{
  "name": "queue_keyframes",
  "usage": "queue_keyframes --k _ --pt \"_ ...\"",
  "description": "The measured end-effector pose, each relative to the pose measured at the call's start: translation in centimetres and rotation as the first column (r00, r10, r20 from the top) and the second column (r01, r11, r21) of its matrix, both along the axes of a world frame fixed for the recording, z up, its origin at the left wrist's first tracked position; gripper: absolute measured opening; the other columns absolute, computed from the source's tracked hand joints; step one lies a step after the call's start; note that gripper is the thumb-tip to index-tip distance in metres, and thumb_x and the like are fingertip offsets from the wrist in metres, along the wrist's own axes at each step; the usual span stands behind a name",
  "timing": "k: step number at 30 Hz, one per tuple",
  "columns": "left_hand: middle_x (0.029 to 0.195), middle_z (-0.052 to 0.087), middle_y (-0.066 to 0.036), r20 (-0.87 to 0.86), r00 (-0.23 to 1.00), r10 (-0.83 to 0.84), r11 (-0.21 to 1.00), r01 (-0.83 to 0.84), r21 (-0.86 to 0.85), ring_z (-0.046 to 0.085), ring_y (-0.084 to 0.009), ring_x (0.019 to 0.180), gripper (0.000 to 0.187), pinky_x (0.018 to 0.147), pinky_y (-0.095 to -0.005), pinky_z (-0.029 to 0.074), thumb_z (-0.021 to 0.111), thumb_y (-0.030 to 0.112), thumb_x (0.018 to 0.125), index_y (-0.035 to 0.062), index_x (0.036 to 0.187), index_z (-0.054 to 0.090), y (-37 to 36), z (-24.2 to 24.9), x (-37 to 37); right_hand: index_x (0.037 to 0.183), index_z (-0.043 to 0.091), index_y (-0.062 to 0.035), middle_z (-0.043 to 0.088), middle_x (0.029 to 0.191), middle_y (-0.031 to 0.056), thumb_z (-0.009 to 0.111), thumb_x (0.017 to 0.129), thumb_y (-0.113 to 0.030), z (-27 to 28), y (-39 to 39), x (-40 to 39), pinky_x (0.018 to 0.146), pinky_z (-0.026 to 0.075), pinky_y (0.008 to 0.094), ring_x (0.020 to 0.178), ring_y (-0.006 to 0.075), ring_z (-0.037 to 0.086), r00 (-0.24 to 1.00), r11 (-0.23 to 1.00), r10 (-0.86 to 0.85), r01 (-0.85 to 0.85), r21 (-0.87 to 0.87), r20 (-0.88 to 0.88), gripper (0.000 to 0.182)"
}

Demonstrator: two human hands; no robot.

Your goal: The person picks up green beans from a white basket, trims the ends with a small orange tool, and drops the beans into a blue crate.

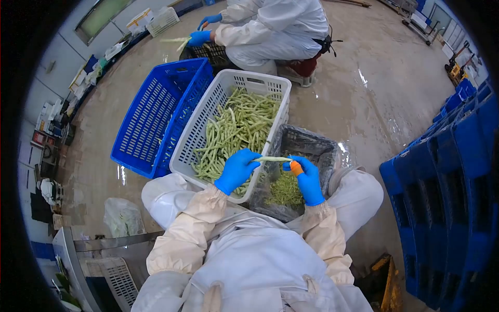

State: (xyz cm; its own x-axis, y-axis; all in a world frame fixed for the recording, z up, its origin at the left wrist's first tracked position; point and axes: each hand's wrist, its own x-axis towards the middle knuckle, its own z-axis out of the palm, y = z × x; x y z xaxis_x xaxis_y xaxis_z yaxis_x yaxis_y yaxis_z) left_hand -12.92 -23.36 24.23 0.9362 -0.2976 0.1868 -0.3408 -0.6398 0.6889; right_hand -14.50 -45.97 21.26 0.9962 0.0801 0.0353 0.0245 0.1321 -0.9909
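Pale green bean [273, 159] lies between two hands: fingers of the left hand [236, 171] grasp one end, probably for steadiness; fingers of the right hand [310, 183] grasp an orange thing [296, 167] beside its other end.

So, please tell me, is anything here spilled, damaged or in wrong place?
Mostly fine: the beans lie inside the white crate. Slightly odd: the floor has shiny patches, as if wet, and a clear plastic bag sits on it, outside any crate.
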Motion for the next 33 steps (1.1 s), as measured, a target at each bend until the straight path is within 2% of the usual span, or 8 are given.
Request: queue_keyframes --k 11,17,20,22,23,25,28,33 --pt "0.075 0.052 -0.007 0.348 0.931 -0.107 0.948 -0.011 0.319 0.048 -0.0278 0.073 0.019 0.064 -0.0381 0.039 0.068 0.015 0.067 0.0116 0.085 0.064 0.9 2.6 0.4 0.098 0.060 0.0031 0.065 0.083 0.0095 0.053 0.086 -0.007 0.8 0.4 -0.6 0.073 0.047 0.0278 0.079 0.0145 0.060 0.965 0.972 0.227 -0.215 0.097 -0.129 0.018" --pt "0.075 0.052 -0.007 0.255 0.963 -0.091 0.987 0.053 0.152 0.048 -0.0274 0.073 0.017 0.065 -0.0372 0.038 0.068 0.015 0.067 0.0104 0.084 0.063 0.2 0.7 -0.5 0.090 0.058 0.0033 0.059 0.072 0.0057 0.052 0.085 -0.007 -0.9 1.0 -0.4 0.063 0.046 0.0253 0.066 0.0128 0.056 0.995 0.988 0.061 -0.072 -0.136 -0.085 0.012" --pt "0.073 0.050 -0.008 0.059 0.998 0.032 0.970 -0.017 -0.241 0.049 -0.0254 0.070 0.015 0.064 -0.0346 0.039 0.068 0.012 0.069 0.0077 0.083 0.062 -1.6 -2.8 -2.1 0.086 0.057 0.0027 0.056 0.069 0.0048 0.052 0.085 -0.009 -1.7 2.3 -0.1 0.060 0.044 0.0254 0.062 0.0120 0.052 0.970 0.937 -0.135 0.191 0.291 -0.203 0.013" --pt "0.074 0.052 -0.005 -0.195 0.974 0.114 0.914 -0.180 -0.365 0.050 -0.0176 0.067 0.013 0.063 -0.0290 0.040 0.065 0.008 0.074 0.0044 0.086 0.061 -2.2 -4.4 -2.9 0.085 0.058 0.0021 0.056 0.068 0.0056 0.053 0.085 -0.011 -1.7 3.3 0.2 0.057 0.043 0.0255 0.060 0.0126 0.052 0.979 0.601 0.141 0.033 0.799 -0.147 0.014" --pt "0.075 0.053 -0.002 -0.348 0.930 0.116 0.805 -0.293 -0.516 0.049 -0.0134 0.068 0.013 0.062 -0.0260 0.040 0.064 0.008 0.076 0.0032 0.088 0.061 -2.3 -5.0 -2.8 0.085 0.058 0.0021 0.056 0.068 0.0056 0.053 0.085 -0.011 -1.5 3.9 0.0 0.057 0.043 0.0255 0.060 0.0126 0.052 0.978 0.604 0.145 0.032 0.796 -0.149 0.014" --pt "0.075 0.054 0.000 -0.496 0.864 0.087 0.656 -0.424 -0.625 0.048 -0.0092 0.068 0.014 0.062 -0.0229 0.039 0.062 0.008 0.078 0.0020 0.091 0.060 -1.7 -5.0 -2.6 0.084 0.058 0.0018 0.056 0.068 0.0054 0.054 0.083 -0.010 -1.1 4.9 -1.1 0.056 0.043 0.0260 0.060 0.0122 0.052 0.970 0.963 0.125 -0.068 0.262 -0.206 0.013" --pt "0.078 0.054 0.002 -0.595 0.791 0.144 0.547 -0.564 -0.618 0.047 -0.0061 0.070 0.017 0.063 -0.0208 0.039 0.061 0.007 0.080 0.0009 0.095 0.059 1.6 -1.6 -0.5 0.083 0.059 0.0006 0.056 0.069 0.0045 0.058 0.081 -0.012 -3.9 4.5 -1.0 0.054 0.043 0.0265 0.059 0.0115 0.052 0.968 0.996 0.031 -0.009 0.088 -0.251 0.012" --pt "0.078 0.055 0.000 -0.361 0.892 0.270 0.743 -0.432 -0.511 0.050 -0.0085 0.071 0.015 0.062 -0.0224 0.041 0.059 0.004 0.081 0.0003 0.095 0.062 8.2 -0.1 0.7 0.085 0.061 -0.0021 0.059 0.072 0.0095 0.063 0.077 -0.012 -4.6 0.7 1.1 0.056 0.044 0.0333 0.060 0.0223 0.055 0.907 0.631 -0.417 0.238 -0.738 -0.064 0.012"
